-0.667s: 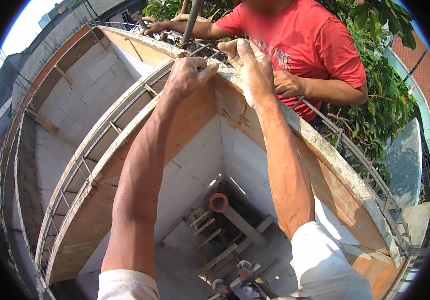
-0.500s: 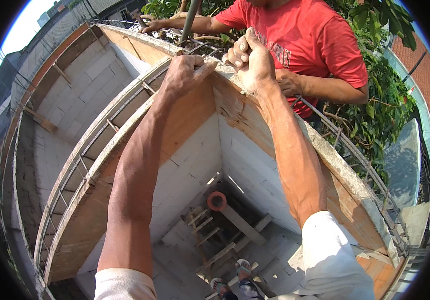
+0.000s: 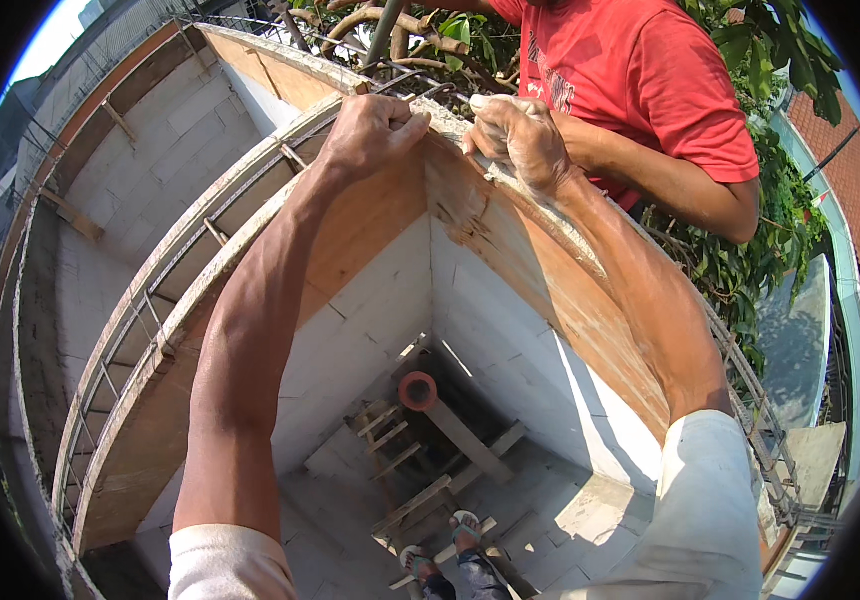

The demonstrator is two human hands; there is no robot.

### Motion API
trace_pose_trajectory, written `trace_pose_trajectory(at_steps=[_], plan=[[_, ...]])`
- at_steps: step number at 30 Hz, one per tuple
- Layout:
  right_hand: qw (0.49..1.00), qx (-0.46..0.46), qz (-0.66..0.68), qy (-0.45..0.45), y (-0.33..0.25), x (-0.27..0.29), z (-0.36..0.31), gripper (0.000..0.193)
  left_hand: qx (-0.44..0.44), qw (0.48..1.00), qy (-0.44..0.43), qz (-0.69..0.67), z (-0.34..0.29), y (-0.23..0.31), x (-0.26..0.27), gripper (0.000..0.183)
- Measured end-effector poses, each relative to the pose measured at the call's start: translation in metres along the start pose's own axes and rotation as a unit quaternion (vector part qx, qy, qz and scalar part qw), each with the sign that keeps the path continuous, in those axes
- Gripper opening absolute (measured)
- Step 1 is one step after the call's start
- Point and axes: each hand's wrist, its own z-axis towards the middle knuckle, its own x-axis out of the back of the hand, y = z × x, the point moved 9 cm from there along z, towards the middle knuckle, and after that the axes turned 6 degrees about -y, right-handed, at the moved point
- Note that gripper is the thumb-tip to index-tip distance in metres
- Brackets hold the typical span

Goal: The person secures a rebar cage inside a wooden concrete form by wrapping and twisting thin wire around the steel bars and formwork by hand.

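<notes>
My left hand (image 3: 370,135) is closed at the top corner of the plywood formwork (image 3: 375,225), its thumb pointing to the right. Thin steel bars (image 3: 420,72) come out just past its fingers; what it grips is hidden. Close by on the right, my right hand (image 3: 522,138) makes a fist above the rough edge of the right-hand board (image 3: 520,250). Its fingers press together, and whatever is in them is too small or covered to make out. Steel reinforcement bars (image 3: 162,300) with cross ties run between the boards on the left.
Across the corner stands a co-worker in a red shirt (image 3: 600,90), an arm near my right hand. Below me are white block walls (image 3: 360,340), an orange-ended pipe (image 3: 417,391), a wooden ladder (image 3: 387,440) and my sandalled feet (image 3: 465,530). Leafy branches (image 3: 760,260) fill the right.
My right hand has come down from a raised position to the board edge, and its elbow has swung outward right. The left hand stays at the corner. The co-worker has shifted right.
</notes>
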Motion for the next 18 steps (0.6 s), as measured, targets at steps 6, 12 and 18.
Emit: trace_pose_trajectory(at_steps=[6,12,18], plan=[[0.989,0.033,-0.146,-0.001,-0.012,-0.013,-0.003,0.037,0.009,1.0,0.008,-0.004,-0.004,-0.001,0.0,0.048],[0.895,0.114,-0.408,-0.14,-0.026,-0.071,-0.011,0.033,0.053,0.998,0.004,0.021,-0.003,-0.011,0.006,0.051],[0.813,0.087,-0.503,-0.281,0.005,-0.097,-0.02,0.037,0.099,0.99,-0.052,0.089,0.027,-0.002,0.001,0.042]])
